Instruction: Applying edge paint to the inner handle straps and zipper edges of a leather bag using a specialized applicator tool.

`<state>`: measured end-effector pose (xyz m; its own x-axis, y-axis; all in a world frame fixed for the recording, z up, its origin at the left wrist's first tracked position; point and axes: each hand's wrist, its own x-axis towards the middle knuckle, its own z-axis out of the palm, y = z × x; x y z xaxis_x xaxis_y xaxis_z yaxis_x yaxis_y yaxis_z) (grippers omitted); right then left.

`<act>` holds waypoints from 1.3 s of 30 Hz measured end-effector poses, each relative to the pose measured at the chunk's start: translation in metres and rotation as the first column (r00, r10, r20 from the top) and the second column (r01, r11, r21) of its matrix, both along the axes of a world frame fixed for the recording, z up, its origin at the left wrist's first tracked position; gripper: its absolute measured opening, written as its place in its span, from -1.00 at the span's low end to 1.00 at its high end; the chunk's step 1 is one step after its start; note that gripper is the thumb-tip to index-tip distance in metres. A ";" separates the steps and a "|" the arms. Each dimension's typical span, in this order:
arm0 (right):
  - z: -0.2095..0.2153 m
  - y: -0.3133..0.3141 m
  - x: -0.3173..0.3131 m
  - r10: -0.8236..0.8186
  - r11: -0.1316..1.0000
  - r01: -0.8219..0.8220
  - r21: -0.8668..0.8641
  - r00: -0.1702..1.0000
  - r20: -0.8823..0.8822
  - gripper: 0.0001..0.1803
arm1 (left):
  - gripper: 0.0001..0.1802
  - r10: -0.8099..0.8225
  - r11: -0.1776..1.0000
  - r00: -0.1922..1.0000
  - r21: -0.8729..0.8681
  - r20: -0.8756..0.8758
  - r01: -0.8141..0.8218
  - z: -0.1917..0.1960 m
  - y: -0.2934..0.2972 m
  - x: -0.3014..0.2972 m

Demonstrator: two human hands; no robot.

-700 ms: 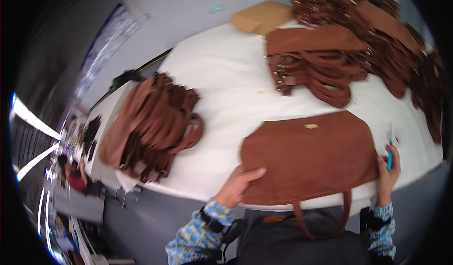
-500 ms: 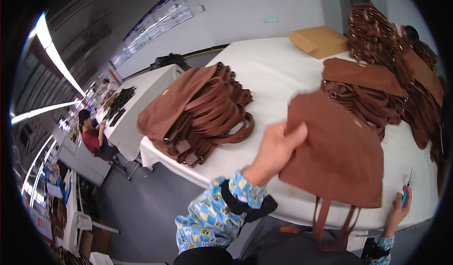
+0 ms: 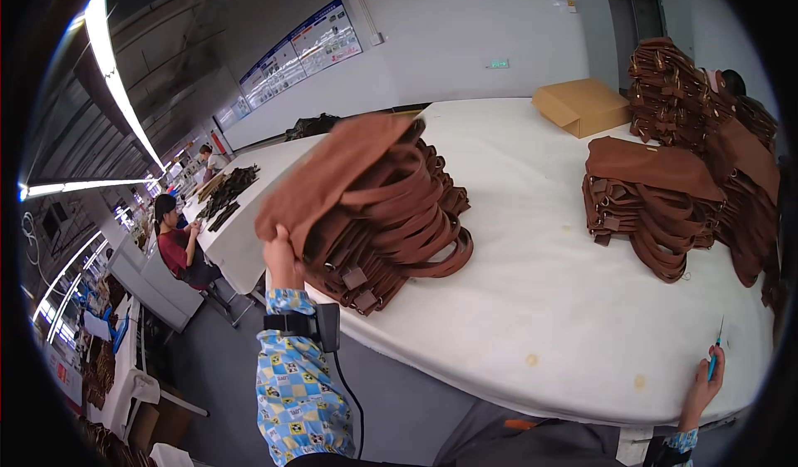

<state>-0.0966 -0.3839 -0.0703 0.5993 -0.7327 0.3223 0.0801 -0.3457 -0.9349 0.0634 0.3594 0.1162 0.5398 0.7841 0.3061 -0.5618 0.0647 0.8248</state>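
Okay, nearest to my view: the right hand (image 3: 705,384) is wrapped around one blue-handled tool (image 3: 712,365), thin tip pointing away over the white table (image 3: 499,317). Over on my left, the left hand (image 3: 281,255) is clutching one brown bag (image 3: 341,168) by its near left corner. That bag's at the top of the left pile (image 3: 391,251); resting or just above, can't tell. Long axis runs slantwise, near left to far right, strap side facing right. Can't count the bags under it, too tangled. At right I've got one smaller pile (image 3: 652,192) with a bigger heap (image 3: 673,93) behind, plus one cardboard box (image 3: 582,108). Further off: two seated co-workers (image 3: 174,247), one wall board (image 3: 303,51).
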 end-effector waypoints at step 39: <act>0.026 0.025 -0.008 -0.052 0.997 0.054 -0.058 0.998 0.033 -0.76 | -0.19 0.097 -0.148 0.193 0.178 -0.976 0.973 0.054 -0.140 0.177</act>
